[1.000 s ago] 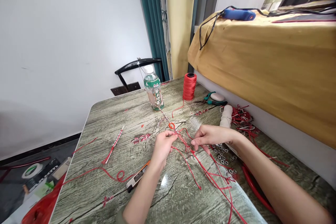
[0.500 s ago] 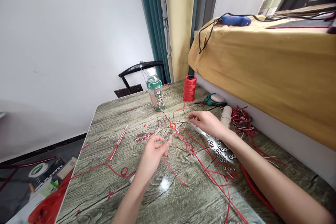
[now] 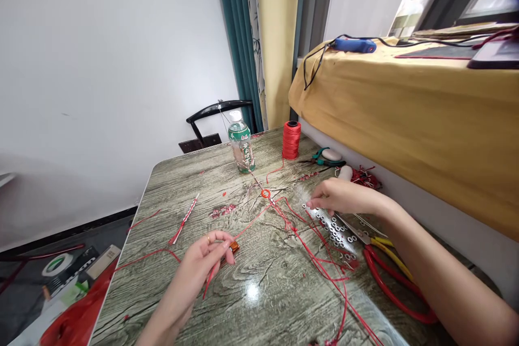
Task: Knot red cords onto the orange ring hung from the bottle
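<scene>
Table (image 3: 182, 173): bottle (image 3: 240, 143) upright at the far side. Left hand (image 3: 198, 259) pinches a red strand (image 3: 253, 223), which runs taut from its fingertips, away and rightward, to the knotted cords (image 3: 288, 224). Right hand (image 3: 344, 195) is across the cords, fingertips bunched narrow near the scattered metal rings (image 3: 334, 230); cannot tell if anything is gripped. Long axis of cords: from the bottle toward the near right, passing between the hands. The orange ring (image 3: 265, 190) sits on that line; right fingertips look nearer to it than left.
</scene>
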A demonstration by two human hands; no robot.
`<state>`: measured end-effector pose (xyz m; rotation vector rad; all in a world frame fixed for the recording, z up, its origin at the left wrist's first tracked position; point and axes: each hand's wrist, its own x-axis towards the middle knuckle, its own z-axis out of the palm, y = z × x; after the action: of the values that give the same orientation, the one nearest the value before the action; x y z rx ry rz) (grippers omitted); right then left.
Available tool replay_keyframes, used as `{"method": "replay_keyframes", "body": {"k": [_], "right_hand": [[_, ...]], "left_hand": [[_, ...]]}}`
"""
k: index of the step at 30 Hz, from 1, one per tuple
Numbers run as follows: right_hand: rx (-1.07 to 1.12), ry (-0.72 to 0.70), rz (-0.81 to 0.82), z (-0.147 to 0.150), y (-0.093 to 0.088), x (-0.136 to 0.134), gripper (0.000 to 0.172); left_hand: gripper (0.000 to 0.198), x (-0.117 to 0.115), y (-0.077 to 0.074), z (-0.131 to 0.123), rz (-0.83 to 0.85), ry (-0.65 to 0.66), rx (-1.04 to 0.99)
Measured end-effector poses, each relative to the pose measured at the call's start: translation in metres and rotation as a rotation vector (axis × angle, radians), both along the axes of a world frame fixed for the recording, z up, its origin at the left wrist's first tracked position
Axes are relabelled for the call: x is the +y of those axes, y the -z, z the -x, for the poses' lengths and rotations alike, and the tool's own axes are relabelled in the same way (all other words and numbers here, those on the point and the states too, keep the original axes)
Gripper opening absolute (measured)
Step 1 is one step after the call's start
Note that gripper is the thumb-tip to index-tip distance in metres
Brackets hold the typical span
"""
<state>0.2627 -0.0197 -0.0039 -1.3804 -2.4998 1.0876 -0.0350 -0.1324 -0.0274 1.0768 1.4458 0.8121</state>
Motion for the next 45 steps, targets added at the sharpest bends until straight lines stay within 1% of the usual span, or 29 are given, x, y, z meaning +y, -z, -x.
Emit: {"method": "replay_keyframes", "body": {"k": [2, 3, 5, 6, 8, 9, 10, 11, 13, 14, 16, 19, 21, 24, 27, 29, 33, 36, 39, 42, 45], "right_hand": [[-0.064, 0.075, -0.149, 0.003, -0.004, 0.002, 0.033], [-0.073, 0.109, -0.23, 0.008, -0.002, 0.004, 0.031], [0.031, 0.141, -0.308, 0.022, 0.007, 0.009, 0.02], [0.113, 0.121, -0.288, 0.03, 0.015, 0.012, 0.02], [0.253, 0.063, -0.172, 0.046, 0.034, 0.018, 0.032], [0.302, 0.068, -0.088, 0.053, 0.043, 0.021, 0.036], [0.324, 0.074, -0.014, 0.057, 0.051, 0.024, 0.036], [0.333, 0.079, 0.018, 0.059, 0.057, 0.026, 0.033], [0.338, 0.092, 0.044, 0.056, 0.061, 0.029, 0.029], [0.349, 0.098, 0.046, 0.051, 0.06, 0.029, 0.029], [0.407, 0.124, 0.093, 0.036, 0.051, 0.026, 0.032], [0.559, 0.214, 0.227, 0.009, 0.031, 0.015, 0.036], [0.618, 0.278, 0.246, -0.008, 0.016, 0.005, 0.035], [0.684, 0.373, 0.24, -0.032, -0.004, -0.011, 0.029], [0.722, 0.449, 0.212, -0.051, -0.019, -0.025, 0.021], [0.767, 0.49, 0.16, -0.062, -0.028, -0.034, 0.018], [0.866, 0.589, 0.04, -0.079, -0.042, -0.05, 0.019], [0.967, 0.699, -0.068, -0.089, -0.049, -0.061, 0.018], [1.092, 0.784, -0.151, -0.096, -0.05, -0.069, 0.019], [1.184, 0.817, -0.169, -0.101, -0.047, -0.072, 0.026], [1.201, 0.838, -0.164, -0.102, -0.04, -0.073, 0.032]], "left_hand": [[0.024, -0.007, -0.003, 0.006, 0.009, 0.012, -0.024], [0.024, -0.01, -0.004, 0.008, 0.014, 0.011, -0.038], [0.023, -0.014, -0.006, 0.01, 0.023, 0.007, -0.067], [0.023, -0.016, -0.006, 0.011, 0.026, 0.004, -0.082], [0.023, -0.017, -0.006, 0.011, 0.028, -0.004, -0.115], [0.022, -0.017, -0.005, 0.01, 0.027, -0.01, -0.129], [0.023, -0.017, -0.004, 0.01, 0.026, -0.022, -0.14], [0.023, -0.016, -0.003, 0.009, 0.025, -0.041, -0.145], [0.026, -0.015, -0.001, 0.01, 0.022, -0.108, -0.148], [0.026, -0.014, 0.0, 0.01, 0.018, -0.152, -0.15], [0.028, -0.012, 0.002, 0.012, 0.004, -0.236, -0.163], [0.031, -0.011, 0.007, 0.015, 0.006, -0.309, -0.2], [0.032, -0.01, 0.01, 0.016, 0.018, -0.326, -0.221], [0.033, -0.01, 0.012, 0.017, 0.018, -0.331, -0.225], [0.033, -0.009, 0.012, 0.016, 0.006, -0.338, -0.213], [0.034, -0.009, 0.011, 0.015, -0.007, -0.337, -0.204], [0.034, -0.009, 0.01, 0.015, -0.03, -0.354, -0.189], [0.035, -0.008, 0.012, 0.016, -0.05, -0.399, -0.193], [0.035, -0.008, 0.014, 0.018, -0.102, -0.492, -0.241], [0.033, -0.007, 0.015, 0.019, -0.15, -0.579, -0.32], [0.03, -0.006, 0.015, 0.017, -0.182, -0.626, -0.39]]}}
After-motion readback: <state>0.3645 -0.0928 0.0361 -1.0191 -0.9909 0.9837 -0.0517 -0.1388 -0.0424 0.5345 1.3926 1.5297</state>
